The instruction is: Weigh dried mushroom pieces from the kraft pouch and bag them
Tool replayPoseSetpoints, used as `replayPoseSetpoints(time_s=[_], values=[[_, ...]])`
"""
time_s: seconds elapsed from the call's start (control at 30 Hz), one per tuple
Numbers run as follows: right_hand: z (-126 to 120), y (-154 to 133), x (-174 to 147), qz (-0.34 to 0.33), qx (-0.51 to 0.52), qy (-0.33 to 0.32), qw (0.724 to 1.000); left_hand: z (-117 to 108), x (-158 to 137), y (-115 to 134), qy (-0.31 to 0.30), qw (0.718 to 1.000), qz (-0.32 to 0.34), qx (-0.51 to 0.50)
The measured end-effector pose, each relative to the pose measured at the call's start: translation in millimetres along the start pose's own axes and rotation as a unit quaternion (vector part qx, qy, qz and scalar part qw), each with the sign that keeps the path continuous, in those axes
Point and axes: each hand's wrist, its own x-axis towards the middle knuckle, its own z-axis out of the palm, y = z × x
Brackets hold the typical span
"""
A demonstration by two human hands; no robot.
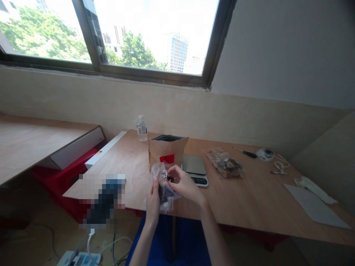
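Over the table's front edge I hold up a clear zip bag (165, 199) with a red seal line and dark contents. My left hand (153, 195) is closed on its left side. At the bag's upper right, my right hand (180, 181) is closed in a pinch, with something small and dark at its fingertips, too small to name. Just behind the bag stands an open brown paper bag (166, 147) with a red label. Right of that lies a kitchen scale (194, 165) with a dark display.
Another clear bag (226, 164) of brown and dark pieces lies right of the scale. Beyond are a screwdriver (249, 153), a white dome camera (265, 154) with its cable and a white sheet (316, 207). A water bottle (142, 128) stands at the back; a power strip (80, 258) lies below left.
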Motion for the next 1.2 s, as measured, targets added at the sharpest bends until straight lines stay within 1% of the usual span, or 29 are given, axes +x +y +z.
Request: replayPoseSetpoints(time_s=[0.1,0.23,0.37,0.43,0.5,0.57,0.67,0.73,0.77,0.8,0.9,0.93,1.0,1.07,1.2], values=[[1,8,2,0.011,0.045,0.043,0.998,1,1,-2,0.022,0.998,-0.029,-0.041],[2,13,4,0.036,0.094,0.09,0.991,2,2,-4,0.018,0.995,-0.044,-0.089],[0,11,7,0.035,0.146,0.178,0.972,2,2,-5,0.035,0.99,-0.064,-0.121],[-4,6,10,0.025,0.175,0.208,0.962,1,3,-5,0.047,0.987,-0.081,-0.132],[-10,-3,18,-0.001,0.191,0.232,0.954,0,4,-5,0.053,0.984,-0.092,-0.143],[-19,-17,31,-0.047,0.192,0.266,0.944,-1,6,-5,0.056,0.982,-0.095,-0.151],[-34,-40,60,-0.134,0.174,0.328,0.919,-2,6,-4,0.066,0.981,-0.094,-0.157],[-41,-50,80,-0.181,0.145,0.353,0.907,-3,6,-2,0.074,0.981,-0.101,-0.148],[-44,-52,90,-0.196,0.124,0.352,0.907,-3,6,-2,0.077,0.981,-0.105,-0.141],[-46,-52,98,-0.205,0.095,0.339,0.913,-4,6,-1,0.079,0.982,-0.108,-0.136],[-48,-40,113,-0.207,-0.017,0.248,0.946,-6,8,-1,0.084,0.982,-0.097,-0.137],[-48,-35,115,-0.206,-0.051,0.219,0.952,-7,8,-1,0.086,0.982,-0.092,-0.141],[-49,-27,116,-0.211,-0.094,0.184,0.955,-8,10,-2,0.085,0.981,-0.088,-0.148],[-50,-25,113,-0.222,-0.11,0.164,0.955,-9,11,-2,0.076,0.981,-0.089,-0.154],[-54,-32,105,-0.231,-0.121,0.123,0.957,-9,12,-2,0.074,0.982,-0.08,-0.153]])
